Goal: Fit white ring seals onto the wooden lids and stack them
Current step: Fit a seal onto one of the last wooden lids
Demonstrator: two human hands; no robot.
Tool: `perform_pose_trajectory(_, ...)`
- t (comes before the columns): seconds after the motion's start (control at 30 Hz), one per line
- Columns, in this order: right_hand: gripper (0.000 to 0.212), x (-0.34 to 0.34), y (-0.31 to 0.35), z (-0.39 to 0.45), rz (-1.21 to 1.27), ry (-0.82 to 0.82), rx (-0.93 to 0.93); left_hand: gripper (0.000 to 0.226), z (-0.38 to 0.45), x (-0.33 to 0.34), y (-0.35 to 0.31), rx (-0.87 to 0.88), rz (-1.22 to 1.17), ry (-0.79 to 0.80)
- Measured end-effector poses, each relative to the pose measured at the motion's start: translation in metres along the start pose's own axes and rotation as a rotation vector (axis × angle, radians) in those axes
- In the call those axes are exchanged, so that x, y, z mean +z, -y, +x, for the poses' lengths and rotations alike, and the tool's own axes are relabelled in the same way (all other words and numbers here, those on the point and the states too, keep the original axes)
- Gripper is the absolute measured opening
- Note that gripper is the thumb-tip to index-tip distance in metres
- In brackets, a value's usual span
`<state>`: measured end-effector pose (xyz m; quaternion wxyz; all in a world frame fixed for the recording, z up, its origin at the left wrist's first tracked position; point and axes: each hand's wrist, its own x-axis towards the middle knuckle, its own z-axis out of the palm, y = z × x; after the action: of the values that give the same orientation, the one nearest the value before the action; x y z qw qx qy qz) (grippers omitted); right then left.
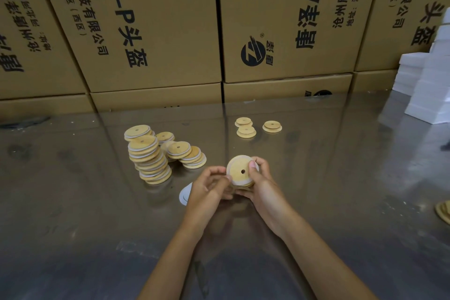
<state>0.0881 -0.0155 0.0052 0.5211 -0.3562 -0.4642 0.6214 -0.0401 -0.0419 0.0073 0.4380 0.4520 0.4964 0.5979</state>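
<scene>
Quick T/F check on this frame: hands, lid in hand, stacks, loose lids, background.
1. Both hands hold one wooden lid. True: left hand and right hand grip it above the table.
2. The held lid has no hole. False: a small hole shows in its face.
3. The tall stack of lids stands left of the hands. True.
4. Three loose lids lie behind the hands. True.
5. The wall behind is bare brick. False: cardboard boxes with printed text stand there.
</scene>
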Motion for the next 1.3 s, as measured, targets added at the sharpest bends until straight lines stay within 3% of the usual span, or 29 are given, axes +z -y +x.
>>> perform_pose_trajectory(0.13,0.009,0.0,0.001,-0.002,-0.021,0.029,0.028,0.013,-0.006,0.006,-0.001,-0.024,0.011,0.116)
perform_pose_trajectory(0.2,0.001,-0.003,0.005,-0.002,-0.027,0.051,0.039,0.014,-0.007,0.007,-0.001,0.006,0.018,0.098)
perform_pose_trajectory(0.4,0.017,-0.006,0.013,-0.004,-0.127,-0.022,0.028,0.023,0.001,-0.001,0.003,0.119,0.076,-0.041)
perform_pose_trajectory(0.5,0.013,-0.004,0.012,-0.006,-0.224,0.015,0.015,0.023,0.004,-0.004,0.005,0.129,0.057,-0.084)
perform_pose_trajectory(1.0,0.017,-0.006,0.01,-0.006,-0.174,0.077,-0.084,0.015,0.007,-0.008,0.009,0.131,0.079,-0.053)
perform_pose_trajectory(1.3,0.013,-0.009,0.012,0.0,-0.33,0.109,-0.166,0.009,0.004,-0.01,0.002,0.073,0.076,-0.066)
